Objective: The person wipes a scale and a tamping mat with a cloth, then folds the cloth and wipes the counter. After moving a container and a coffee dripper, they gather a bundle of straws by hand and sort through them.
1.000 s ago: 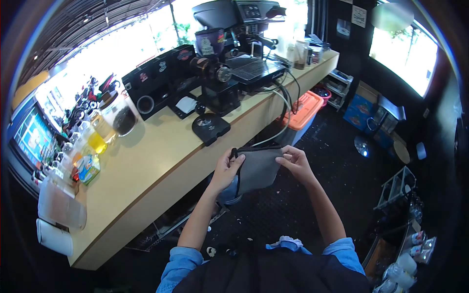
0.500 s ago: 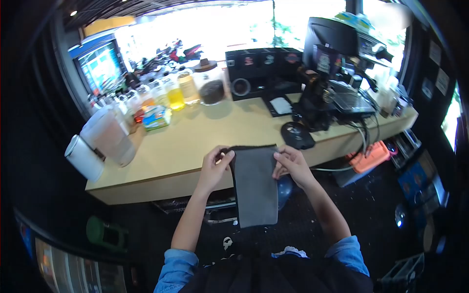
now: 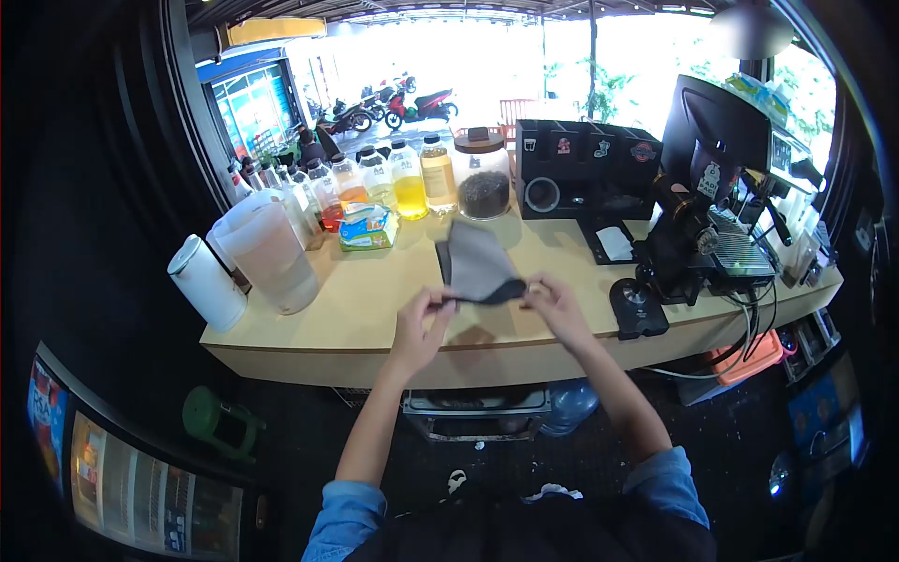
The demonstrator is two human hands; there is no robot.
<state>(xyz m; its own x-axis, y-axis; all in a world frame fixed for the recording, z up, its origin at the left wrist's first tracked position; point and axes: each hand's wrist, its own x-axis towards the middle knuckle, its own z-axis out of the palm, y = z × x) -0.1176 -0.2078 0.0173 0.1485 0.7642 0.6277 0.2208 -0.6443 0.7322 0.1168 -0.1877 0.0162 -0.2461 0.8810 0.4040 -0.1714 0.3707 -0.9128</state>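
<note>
We hold a gray cloth point(image 3: 479, 262) with dark edging over the front of a pale wooden counter point(image 3: 375, 295), our left hand point(image 3: 419, 328) and right hand point(image 3: 555, 307) each clamped on a corner of its near edge, the left grip and the right grip both closed on the fabric. The cloth fans away from us, slightly blurred, its far end toward the back of the counter. Behind it, a lidded glass jar of dark contents point(image 3: 484, 178) stands between a row of bottles, among them one of yellow liquid point(image 3: 409, 187), and a black box point(image 3: 588, 169) bearing stickers. A green and blue packet point(image 3: 368, 228) sits in front of the bottles. At the counter's left end, a clear plastic pitcher point(image 3: 267, 253) stands beside a white canister point(image 3: 207, 283). To the right, a black tamping stand point(image 3: 640, 308) rests at the front edge, near a grinder point(image 3: 684, 239) and an espresso machine point(image 3: 744, 248). Beyond the counter, motorcycles point(image 3: 420, 108) are parked in bright daylight.
</note>
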